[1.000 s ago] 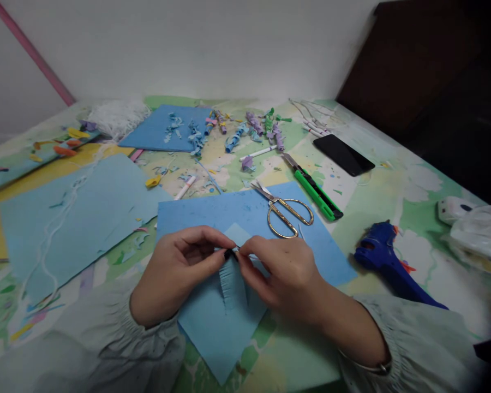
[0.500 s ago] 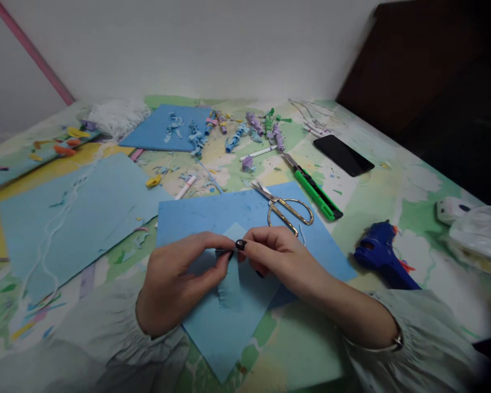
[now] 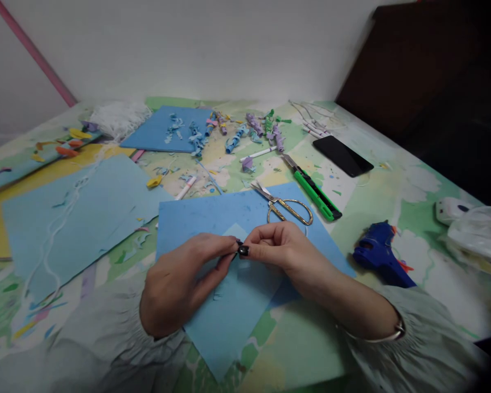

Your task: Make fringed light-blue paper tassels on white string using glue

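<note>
My left hand (image 3: 184, 278) and my right hand (image 3: 288, 251) meet fingertip to fingertip above the sheets. Both are closed in a pinch on one end of a light-blue fringed strip (image 3: 225, 286); the gripped end is mostly hidden by the fingers. The strip blends with the light-blue sheet (image 3: 225, 341) under the hands, which lies turned cornerwise on a larger blue sheet (image 3: 196, 213). Just beyond my right hand lie gold-handled scissors (image 3: 284, 206), blades pointing away to the left.
A green utility knife (image 3: 317, 194) and a black phone (image 3: 343, 155) lie at the back right, a blue glue gun (image 3: 380, 254) to the right. Curled coloured pieces (image 3: 237, 137) line the back. At left are another light-blue sheet (image 3: 94, 213) and white yarn (image 3: 118, 120).
The fingertips of both hands have drawn closer together and shifted slightly. Less of the fringed strip shows below them. The things on the table stay where they were.
</note>
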Available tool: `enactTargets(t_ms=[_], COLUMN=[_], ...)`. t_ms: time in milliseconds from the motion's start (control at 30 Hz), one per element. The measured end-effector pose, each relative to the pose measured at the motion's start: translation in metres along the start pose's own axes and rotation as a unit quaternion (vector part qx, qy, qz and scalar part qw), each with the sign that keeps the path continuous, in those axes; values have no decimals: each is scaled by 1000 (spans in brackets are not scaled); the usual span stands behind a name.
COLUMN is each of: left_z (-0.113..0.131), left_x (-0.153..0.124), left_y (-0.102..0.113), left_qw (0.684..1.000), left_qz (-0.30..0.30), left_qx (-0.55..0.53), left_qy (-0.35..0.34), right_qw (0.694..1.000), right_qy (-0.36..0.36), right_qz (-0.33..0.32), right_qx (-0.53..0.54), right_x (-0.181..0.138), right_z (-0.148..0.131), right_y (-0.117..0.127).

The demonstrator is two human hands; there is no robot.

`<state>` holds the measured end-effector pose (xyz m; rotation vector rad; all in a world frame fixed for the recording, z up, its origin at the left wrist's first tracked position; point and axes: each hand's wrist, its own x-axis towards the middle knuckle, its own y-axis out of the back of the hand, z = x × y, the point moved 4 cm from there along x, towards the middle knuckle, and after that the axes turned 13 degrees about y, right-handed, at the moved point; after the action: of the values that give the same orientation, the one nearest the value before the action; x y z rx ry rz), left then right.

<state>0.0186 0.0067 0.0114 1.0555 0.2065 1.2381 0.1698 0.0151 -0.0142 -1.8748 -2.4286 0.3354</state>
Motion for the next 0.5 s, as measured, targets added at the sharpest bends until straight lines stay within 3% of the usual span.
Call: enactTargets(t_ms=[233,500], left_z=[2,-27], left_x=[7,-12], left_y=[0,-4], left_qw=[996,990], left_qz=[-82,-128], left_qx=[1,-6], left_qy=[-44,-66], right_qw=[998,995], right_qy=[-40,-71], right_qz=[8,-16], right_qx=[41,67], right_x=[-2,-4], right_z=[1,4], right_y=[0,1])
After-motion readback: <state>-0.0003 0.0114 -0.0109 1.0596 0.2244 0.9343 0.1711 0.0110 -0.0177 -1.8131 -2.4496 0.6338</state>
